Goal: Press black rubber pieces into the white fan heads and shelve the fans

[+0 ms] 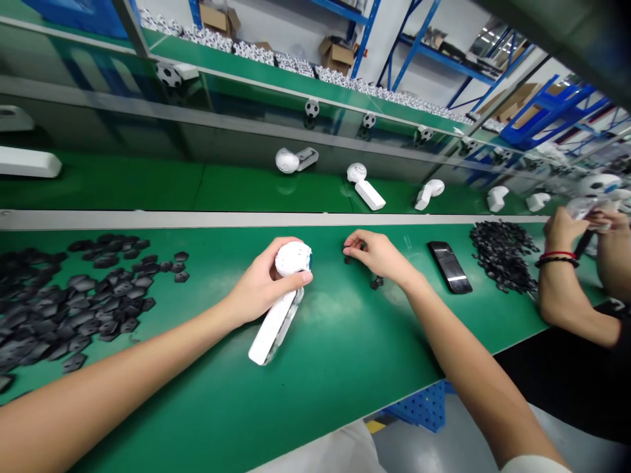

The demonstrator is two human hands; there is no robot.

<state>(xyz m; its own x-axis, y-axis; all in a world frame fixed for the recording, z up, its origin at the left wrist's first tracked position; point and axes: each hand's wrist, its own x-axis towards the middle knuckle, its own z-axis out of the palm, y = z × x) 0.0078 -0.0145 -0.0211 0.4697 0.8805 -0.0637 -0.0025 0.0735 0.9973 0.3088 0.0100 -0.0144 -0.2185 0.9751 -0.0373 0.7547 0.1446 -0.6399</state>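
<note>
My left hand (263, 282) is wrapped round the ball-shaped head of a white device (276, 327), whose long handle slants down toward the front of the green table (325, 368). To the right, my right hand (369, 253) is low over the table with its fingers curled; a small black piece (348, 259) shows at its fingertips, and I cannot make out whether it is gripped. Other small black pieces (376, 282) lie just below that hand.
Black pieces (89, 302) are heaped at the left, with another pile (503, 253) at the right. A phone (449, 267) lies between. White devices (369, 195) stand along the green conveyor (236, 190). At far right are a co-worker's hands (564, 230).
</note>
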